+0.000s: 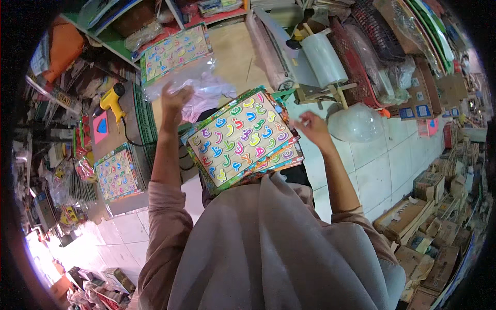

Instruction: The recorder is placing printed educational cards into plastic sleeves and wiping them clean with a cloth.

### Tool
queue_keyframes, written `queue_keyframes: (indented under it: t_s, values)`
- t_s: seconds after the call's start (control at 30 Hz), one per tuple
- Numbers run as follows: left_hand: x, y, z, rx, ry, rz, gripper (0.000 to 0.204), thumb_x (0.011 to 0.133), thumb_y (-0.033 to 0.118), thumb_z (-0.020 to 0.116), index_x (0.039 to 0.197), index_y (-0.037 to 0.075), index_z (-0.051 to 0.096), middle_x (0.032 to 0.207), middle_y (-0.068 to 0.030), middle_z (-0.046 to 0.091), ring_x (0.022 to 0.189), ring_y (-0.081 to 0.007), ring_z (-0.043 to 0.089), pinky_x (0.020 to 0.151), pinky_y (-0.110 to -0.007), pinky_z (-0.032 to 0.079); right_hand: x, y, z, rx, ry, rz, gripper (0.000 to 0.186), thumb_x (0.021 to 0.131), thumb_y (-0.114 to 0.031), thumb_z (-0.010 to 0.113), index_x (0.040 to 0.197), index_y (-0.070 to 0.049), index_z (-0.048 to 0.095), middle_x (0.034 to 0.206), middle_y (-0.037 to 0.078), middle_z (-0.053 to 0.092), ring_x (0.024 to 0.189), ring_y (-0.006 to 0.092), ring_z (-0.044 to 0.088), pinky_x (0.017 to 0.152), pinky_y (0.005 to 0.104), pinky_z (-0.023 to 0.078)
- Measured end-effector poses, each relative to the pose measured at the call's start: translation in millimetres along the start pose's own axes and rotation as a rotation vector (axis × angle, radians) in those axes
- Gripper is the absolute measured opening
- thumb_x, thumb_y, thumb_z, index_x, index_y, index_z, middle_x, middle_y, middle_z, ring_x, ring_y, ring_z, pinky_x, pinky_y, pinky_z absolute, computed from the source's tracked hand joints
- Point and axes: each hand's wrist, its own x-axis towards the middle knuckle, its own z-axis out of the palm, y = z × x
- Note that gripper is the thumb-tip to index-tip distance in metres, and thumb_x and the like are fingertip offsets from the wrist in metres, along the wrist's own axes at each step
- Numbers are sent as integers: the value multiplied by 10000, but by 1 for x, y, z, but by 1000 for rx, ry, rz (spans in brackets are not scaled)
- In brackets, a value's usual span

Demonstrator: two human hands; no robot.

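Observation:
A stack of colourful printed boards with letter shapes [237, 137] rests on my lap, its sheets slightly fanned. My left hand [176, 98] is closed at the edge of clear plastic film [204, 70], beyond the stack's upper left, beside crumpled pink material [206, 98]. My right hand [312, 125] is raised just off the stack's right edge, fingers loosely curled and apart, with nothing visible in them. Another board pile [175, 51] lies at the back of the worktop [235, 46].
A yellow heat gun [111, 103] lies on a left-side bench with another board pile [116, 173]. A plastic roll on a stand [323, 57] and red crates [351, 57] are at the back right. A plastic bundle [356, 124] sits near the tiled floor [382, 165]. Cardboard [408, 219] is piled lower right.

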Motion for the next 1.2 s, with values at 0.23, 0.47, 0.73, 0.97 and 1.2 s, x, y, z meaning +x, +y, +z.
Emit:
queue_keyframes:
  t_s: [0.23,0.47,0.73,0.97,1.2]
  values:
    - [-29,15,-32,-356,252,-187,344,828,56,448,1153,-4,351,1058,-195,518,885,-248,573,765,-302,485,-32,59,37,574,-11,165,179,711,-145,672,681,-10,558,630,9,547,589,70,474,552,214,398]
    - [-23,28,-22,-241,82,-231,297,799,137,539,1041,-33,522,875,-72,597,783,-166,583,729,-241,463,-36,28,19,1007,229,243,140,846,-124,452,938,-45,522,816,34,578,682,104,557,591,248,476]
    - [23,48,-4,440,353,-50,161,800,172,564,878,30,566,613,-52,569,477,-78,477,421,-238,394,-24,-2,-17,1054,218,109,214,874,-158,436,1004,-20,535,819,29,580,675,88,542,568,210,446]
    - [27,73,0,446,310,29,171,822,183,541,860,17,533,642,-76,570,468,-99,482,418,-245,394,31,-46,38,1113,-30,68,189,864,-155,466,956,-27,571,789,20,576,676,88,526,568,225,441]
    - [24,68,-10,540,229,47,175,841,172,509,872,0,497,674,-116,572,580,-181,560,547,-283,443,73,-50,74,1145,-144,132,167,864,-111,450,899,-15,581,740,30,573,640,99,539,558,229,452]
